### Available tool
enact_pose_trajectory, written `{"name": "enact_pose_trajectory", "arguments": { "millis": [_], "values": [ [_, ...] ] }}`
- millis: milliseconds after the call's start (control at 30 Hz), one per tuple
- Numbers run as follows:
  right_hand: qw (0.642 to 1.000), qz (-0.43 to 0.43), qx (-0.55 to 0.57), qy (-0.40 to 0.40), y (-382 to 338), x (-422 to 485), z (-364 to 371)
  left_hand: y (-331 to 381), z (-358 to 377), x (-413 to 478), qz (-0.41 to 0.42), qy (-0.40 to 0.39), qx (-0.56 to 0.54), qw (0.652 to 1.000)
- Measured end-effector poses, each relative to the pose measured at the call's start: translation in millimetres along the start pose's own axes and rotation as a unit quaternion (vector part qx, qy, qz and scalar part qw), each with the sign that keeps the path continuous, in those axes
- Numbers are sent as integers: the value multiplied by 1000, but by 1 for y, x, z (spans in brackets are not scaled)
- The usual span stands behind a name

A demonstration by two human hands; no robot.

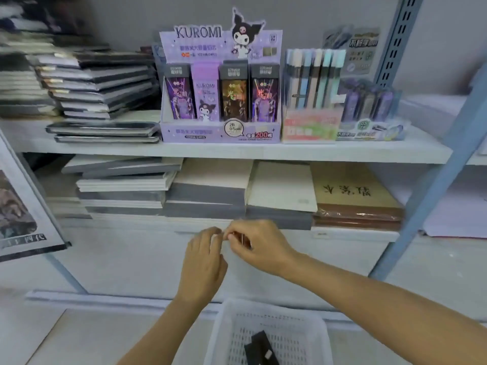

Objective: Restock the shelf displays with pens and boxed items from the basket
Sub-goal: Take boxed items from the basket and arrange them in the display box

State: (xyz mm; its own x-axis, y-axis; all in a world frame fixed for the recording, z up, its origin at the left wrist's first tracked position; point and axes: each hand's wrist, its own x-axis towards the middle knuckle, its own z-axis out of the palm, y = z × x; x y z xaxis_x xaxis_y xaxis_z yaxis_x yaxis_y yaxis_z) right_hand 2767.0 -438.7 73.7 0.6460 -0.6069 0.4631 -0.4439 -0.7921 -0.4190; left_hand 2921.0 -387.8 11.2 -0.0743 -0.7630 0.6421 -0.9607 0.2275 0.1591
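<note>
While the basket [268, 330] sits below, both hands [232, 248] pinch one small item.

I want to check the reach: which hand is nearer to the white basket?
Left. The left hand is almost straight above the basket; the right hand is higher and further toward the shelf.

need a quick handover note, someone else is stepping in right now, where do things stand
Left hand and right hand meet in front of the lower shelf, pinching a small item between them; too hidden to identify.
White basket sits below, with dark boxes left inside.
Purple display shows four boxes in its front row; pen display holds pens.
Left: place the held item, then empty the basket.
</note>
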Motion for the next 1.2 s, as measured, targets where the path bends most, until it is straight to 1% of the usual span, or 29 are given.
{"name": "enact_pose_trajectory", "arguments": {
  "millis": [67, 133, 200, 233, 267, 333, 367, 400, 467, 500, 567, 633, 700, 767, 867, 933, 967, 1000, 1033, 1067, 1100, 1133, 1167, 1200],
  "values": [
    [995, 75, 24, -67, 23, -28, 45, -9, 29, -40, -14, -90, -29, 995],
    [981, 144, 34, -128, 48, -59, 86, -16, 56, -81, -56, -215, -58, 973],
    [960, 202, 34, -189, 72, -93, 123, -26, 86, -125, -122, -340, -54, 931],
    [949, 224, 30, -220, 83, -109, 139, -30, 98, -146, -143, -393, -44, 907],
    [938, 245, 25, -245, 93, -125, 154, -33, 109, -164, -156, -435, -34, 886],
    [913, 303, 23, -273, 111, -152, 179, -36, 123, -192, -172, -482, -17, 859],
    [898, 336, 17, -283, 117, -164, 189, -38, 125, -202, -168, -487, -6, 857],
    [884, 365, 6, -292, 122, -175, 199, -38, 126, -207, -158, -474, 0, 866],
    [857, 418, -3, -302, 125, -193, 219, -35, 125, -213, -149, -463, -17, 874],
    [845, 442, 3, -300, 124, -201, 228, -35, 126, -216, -144, -440, -22, 886],
    [833, 475, 14, -284, 117, -213, 244, -33, 129, -220, -153, -413, -35, 897],
    [831, 490, 22, -261, 111, -219, 256, -31, 131, -221, -163, -387, -36, 907],
    [831, 506, 56, -226, 108, -220, 264, -29, 132, -221, -169, -384, -35, 907],
    [827, 511, 96, -215, 109, -219, 266, -27, 130, -216, -173, -382, -38, 907],
    [808, 521, 157, -227, 116, -214, 264, -27, 129, -209, -160, -358, -41, 919],
    [793, 526, 216, -219, 120, -204, 255, -30, 129, -204, -140, -328, -35, 933],
    [787, 525, 248, -209, 121, -197, 249, -32, 128, -200, -133, -316, -46, 938],
    [783, 521, 277, -199, 121, -188, 242, -31, 126, -195, -144, -312, -77, 936],
    [780, 514, 301, -189, 120, -179, 234, -30, 123, -189, -178, -313, -127, 924],
    [779, 506, 325, -179, 117, -168, 226, -28, 119, -181, -234, -320, -190, 898],
    [778, 495, 347, -170, 112, -158, 218, -24, 115, -172, -308, -333, -258, 853],
    [777, 484, 369, -161, 107, -148, 210, -19, 112, -162, -382, -344, -333, 791],
    [776, 473, 390, -152, 100, -139, 202, -14, 109, -152, -438, -344, -407, 724],
    [775, 461, 407, -144, 94, -130, 194, -10, 106, -143, -472, -328, -469, 670]
  ]
}}
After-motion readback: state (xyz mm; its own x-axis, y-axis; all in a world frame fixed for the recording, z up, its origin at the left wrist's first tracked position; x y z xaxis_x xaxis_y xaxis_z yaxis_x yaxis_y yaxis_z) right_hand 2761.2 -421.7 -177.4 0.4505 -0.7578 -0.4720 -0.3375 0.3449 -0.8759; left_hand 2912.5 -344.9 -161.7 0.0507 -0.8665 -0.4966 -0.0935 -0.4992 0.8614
